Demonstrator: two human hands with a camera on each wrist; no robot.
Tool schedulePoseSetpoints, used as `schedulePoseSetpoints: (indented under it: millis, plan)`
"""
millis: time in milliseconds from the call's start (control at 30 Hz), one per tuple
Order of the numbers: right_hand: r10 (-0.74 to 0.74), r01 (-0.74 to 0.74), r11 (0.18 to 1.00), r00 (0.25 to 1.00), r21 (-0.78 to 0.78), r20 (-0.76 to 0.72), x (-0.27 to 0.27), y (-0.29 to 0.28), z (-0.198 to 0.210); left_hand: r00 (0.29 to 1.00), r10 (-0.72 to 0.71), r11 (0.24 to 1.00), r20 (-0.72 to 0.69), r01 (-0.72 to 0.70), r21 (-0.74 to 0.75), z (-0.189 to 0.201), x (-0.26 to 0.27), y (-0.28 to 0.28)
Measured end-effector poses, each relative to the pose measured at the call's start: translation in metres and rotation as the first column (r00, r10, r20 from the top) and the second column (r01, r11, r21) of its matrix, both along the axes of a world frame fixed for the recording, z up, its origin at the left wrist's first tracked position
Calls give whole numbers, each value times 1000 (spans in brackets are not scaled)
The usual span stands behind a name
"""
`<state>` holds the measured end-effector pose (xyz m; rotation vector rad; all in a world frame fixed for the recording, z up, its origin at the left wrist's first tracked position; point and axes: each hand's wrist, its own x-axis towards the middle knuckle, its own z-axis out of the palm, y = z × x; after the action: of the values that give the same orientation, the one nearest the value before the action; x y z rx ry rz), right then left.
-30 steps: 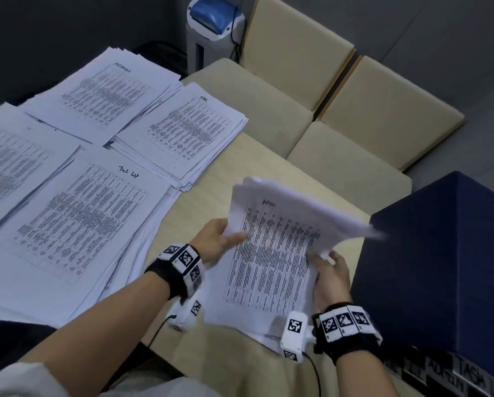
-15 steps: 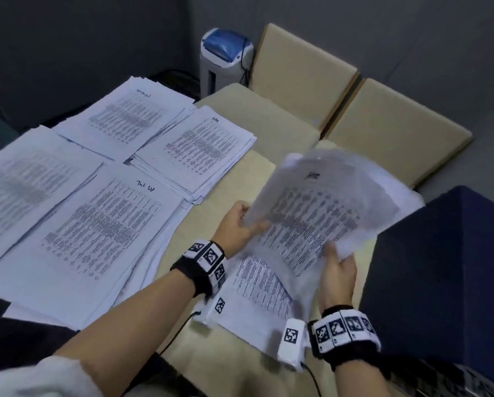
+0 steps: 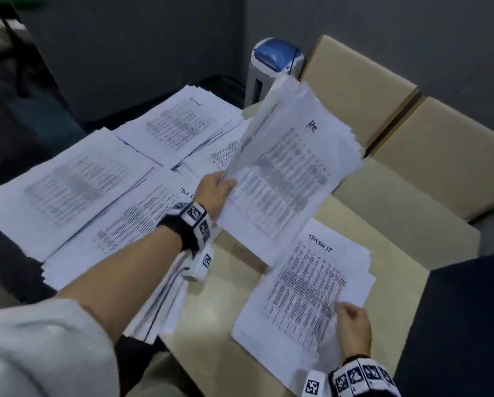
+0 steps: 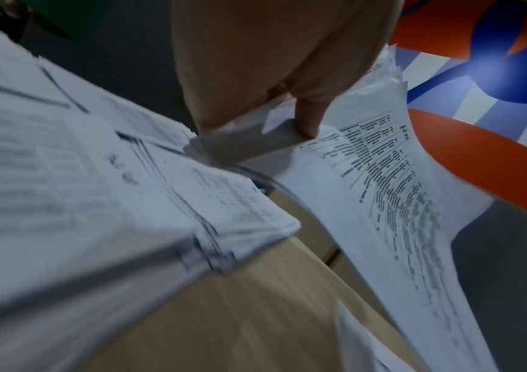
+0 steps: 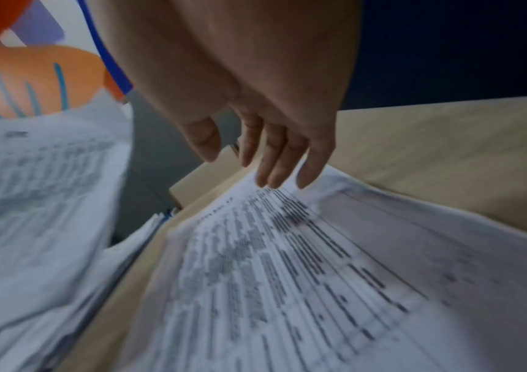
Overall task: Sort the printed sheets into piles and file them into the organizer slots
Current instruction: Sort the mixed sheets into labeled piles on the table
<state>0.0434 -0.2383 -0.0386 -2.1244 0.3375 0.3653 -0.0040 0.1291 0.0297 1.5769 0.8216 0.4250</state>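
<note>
My left hand grips a thick stack of printed sheets marked "HR" by its lower left edge, held tilted above the table. In the left wrist view the thumb presses on top of that stack. A pile with a handwritten heading lies flat on the wooden table. My right hand sits at its near right corner, and in the right wrist view its straight fingers hover at the top sheet. The dark blue organizer stands at the right.
Three sorted piles cover the table's left half; a fourth is partly hidden behind the held stack. Beige chairs stand beyond the far edge, a white and blue machine behind them.
The left hand has lifted the HR stack up and to the left, off the pile beneath. The right hand has let go of it and dropped back to the pile left on the table.
</note>
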Motion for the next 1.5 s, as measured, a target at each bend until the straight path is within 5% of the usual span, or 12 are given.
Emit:
schedulePoseSetpoints:
  millis: [200,400,533,600,667,767,867,1000,1067,1300,1500]
  plan:
    - [-104,75,938,992,-339,-68,-6,-3,-25,913,-43,974,-407,129,187,-30,40,111]
    - [-155,108,895,985,-434,-75,-7,-2,-36,829,-75,953,-554,223,205,-53,74,167]
    - [-153,85,871,983,-485,-102,-4,-5,-36,699,113,856,-706,292,426,-56,91,170]
    - [-160,90,872,981,-481,-107,-2,-7,-36,719,214,747,-661,316,585,-56,95,156]
    - [-185,118,881,977,-459,-103,3,-7,-33,820,154,692,-552,309,653,-46,96,131]
    - [-238,179,886,967,-428,-90,10,-4,-25,909,-96,768,-405,326,551,-30,91,73]
    - [-227,203,904,974,-377,-20,17,-4,-24,878,-326,806,-351,452,382,-36,72,-3]
    - [-185,165,926,982,-340,-26,19,-14,-22,693,-515,751,-504,648,125,-67,35,-97]
    - [-170,143,958,981,-249,-92,15,-17,-16,634,-520,727,-572,680,93,-77,22,-129]
    - [-181,175,983,975,-59,-131,0,-31,-18,643,-336,680,-688,671,296,-77,-3,-172]
    - [-124,123,991,992,-55,-17,-13,-45,-11,696,-279,752,-662,587,301,-83,-17,-172]
